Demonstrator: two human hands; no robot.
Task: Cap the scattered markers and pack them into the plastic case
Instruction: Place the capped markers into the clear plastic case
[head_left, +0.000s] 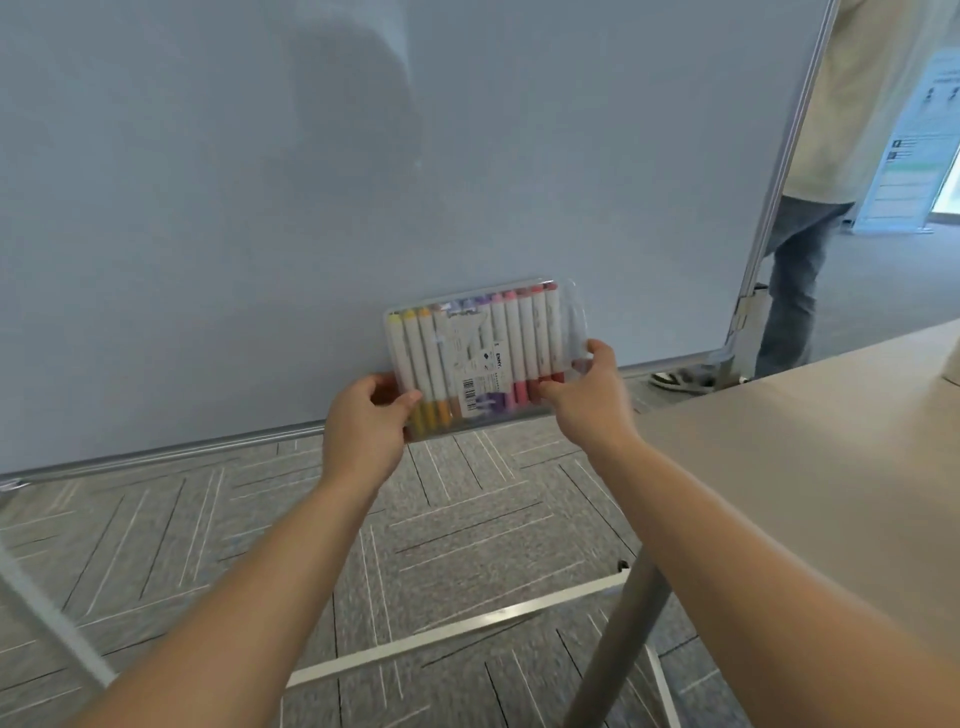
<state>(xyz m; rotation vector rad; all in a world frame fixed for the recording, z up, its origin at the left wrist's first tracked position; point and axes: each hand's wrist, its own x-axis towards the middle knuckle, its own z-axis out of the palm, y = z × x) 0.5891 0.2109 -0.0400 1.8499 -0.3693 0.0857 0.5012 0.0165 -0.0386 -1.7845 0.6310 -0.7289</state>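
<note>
Nearest to me, both forearms reach forward over the patterned grey carpet (467, 525). Low down, a metal floor bar (457, 631) crosses beneath them, and a grey table leg (618, 639) slants up to the beige table (810, 467) on my right, just beside the right forearm. My left hand (363, 431) clasps the lower left corner of the plastic case (485, 358), thumb over the front face. My right hand (589, 395) grasps the lower right end, thumb on the front, fingers wrapped round the side edge. I see the case held up in the air, off the table, tilted slightly, closed, with a row of capped markers (524, 343) inside running yellow through purple to red behind a white label (480, 387). Directly behind it stands a large whiteboard (311, 182), blocking most of the room. Past its right frame another person's legs (795, 291) and a standing banner (904, 135) show.
</note>
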